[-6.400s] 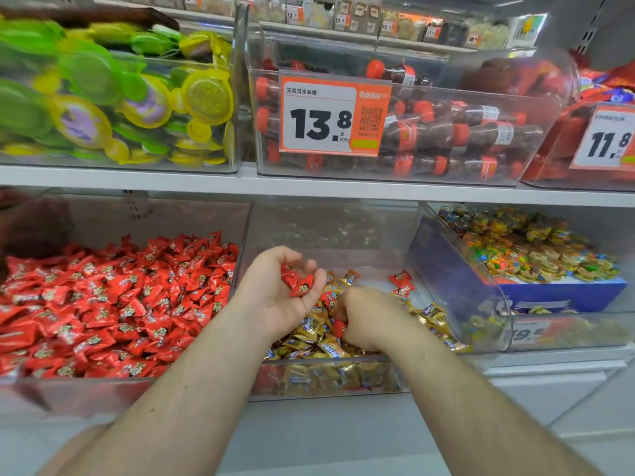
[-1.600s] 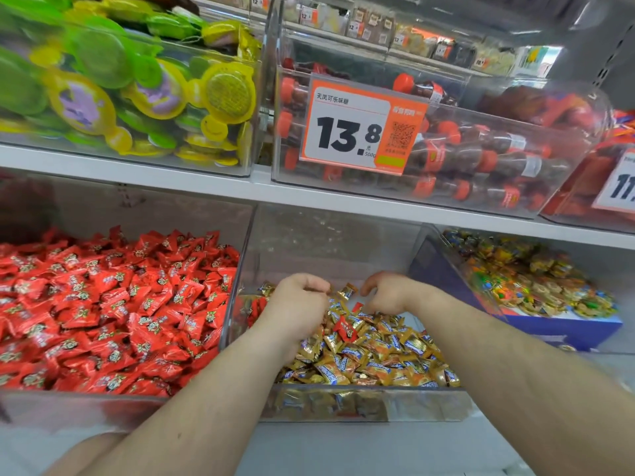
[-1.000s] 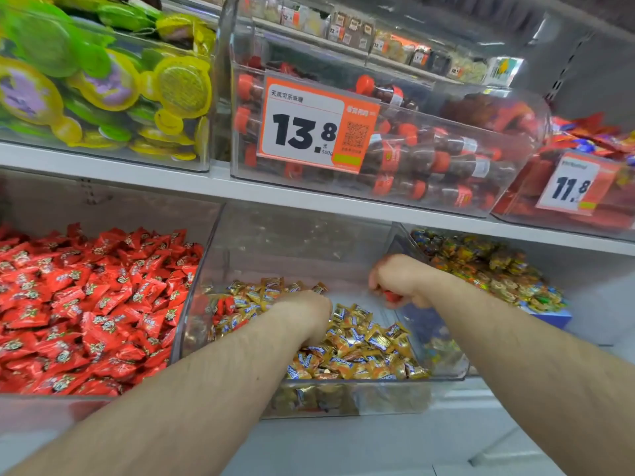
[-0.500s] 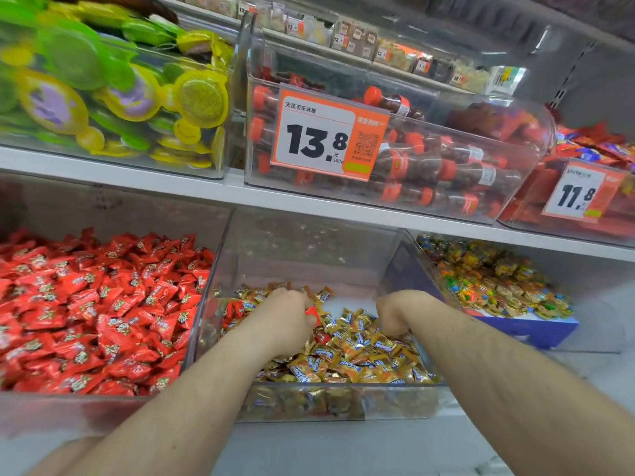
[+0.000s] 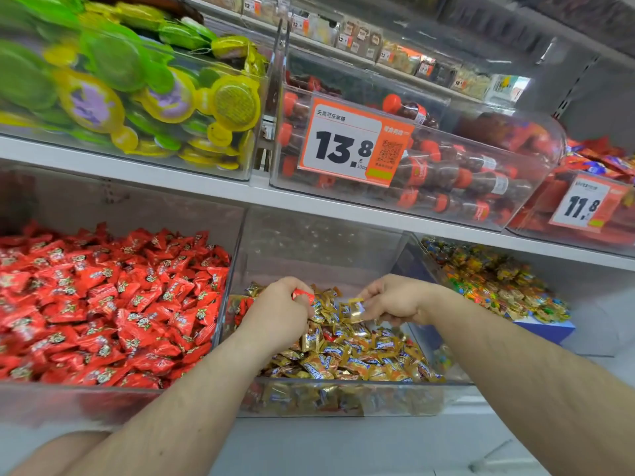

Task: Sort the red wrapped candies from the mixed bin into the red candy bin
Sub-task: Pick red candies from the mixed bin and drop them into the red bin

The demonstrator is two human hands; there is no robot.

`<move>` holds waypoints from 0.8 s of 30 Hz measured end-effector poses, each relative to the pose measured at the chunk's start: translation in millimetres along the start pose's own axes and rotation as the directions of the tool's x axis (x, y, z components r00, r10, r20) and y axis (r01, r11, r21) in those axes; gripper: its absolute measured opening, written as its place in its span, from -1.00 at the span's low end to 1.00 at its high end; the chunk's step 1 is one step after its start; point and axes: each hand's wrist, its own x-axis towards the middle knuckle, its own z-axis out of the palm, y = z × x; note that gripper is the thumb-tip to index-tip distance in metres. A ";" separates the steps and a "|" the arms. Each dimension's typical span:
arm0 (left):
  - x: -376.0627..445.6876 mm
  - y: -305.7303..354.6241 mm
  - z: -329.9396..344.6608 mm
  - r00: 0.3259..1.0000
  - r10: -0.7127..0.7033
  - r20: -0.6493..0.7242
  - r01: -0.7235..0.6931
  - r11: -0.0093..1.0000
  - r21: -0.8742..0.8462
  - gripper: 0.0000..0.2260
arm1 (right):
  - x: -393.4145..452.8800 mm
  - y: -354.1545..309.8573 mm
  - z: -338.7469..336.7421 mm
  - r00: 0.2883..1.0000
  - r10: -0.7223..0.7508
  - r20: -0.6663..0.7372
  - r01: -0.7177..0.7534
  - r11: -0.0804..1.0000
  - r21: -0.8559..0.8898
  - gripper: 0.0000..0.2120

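Note:
The clear mixed bin (image 5: pixel 319 400) on the lower shelf holds mostly gold wrapped candies (image 5: pixel 347 359), with a few red ones at its left wall. My left hand (image 5: pixel 278 314) is inside it, fingers curled round a red wrapped candy (image 5: pixel 303 294) that pokes out above the knuckles. My right hand (image 5: pixel 395 298) hovers over the back of the pile and pinches a gold wrapped candy (image 5: pixel 354 309) between thumb and fingers. To the left stands the red candy bin (image 5: pixel 86 403), heaped with red wrapped candies (image 5: pixel 103 304).
A blue box of mixed colourful sweets (image 5: pixel 494 283) sits to the right of the mixed bin. The white shelf (image 5: pixel 309 201) above carries bins of green and yellow packs (image 5: pixel 137 97), cola-bottle candies (image 5: pixel 446 173) and price tags reading 13.8 and 11.8.
My right hand has lifted off the pile with a gold candy in its fingers. My left hand has risen slightly, a red candy still in its grip. The camera tilted a little.

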 end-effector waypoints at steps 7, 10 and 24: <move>-1.8 6.5 -1.6 0.999 -0.039 0.018 0.041 0.993 -0.111 -0.82 | -17.6 -13.2 -6.0 0.985 -0.092 -0.144 0.052 0.964 -0.260 -0.75; -4.3 6.6 -2.9 0.999 -0.021 0.032 0.024 0.996 -0.084 -0.84 | -27.2 -13.3 -8.4 0.978 -0.118 -0.174 -0.011 0.795 -0.606 -0.65; -5.8 6.4 -0.3 0.999 -0.021 0.043 0.019 0.999 0.039 -0.86 | -25.9 -1.8 4.1 0.982 0.039 -0.182 -0.182 0.413 -0.892 -0.86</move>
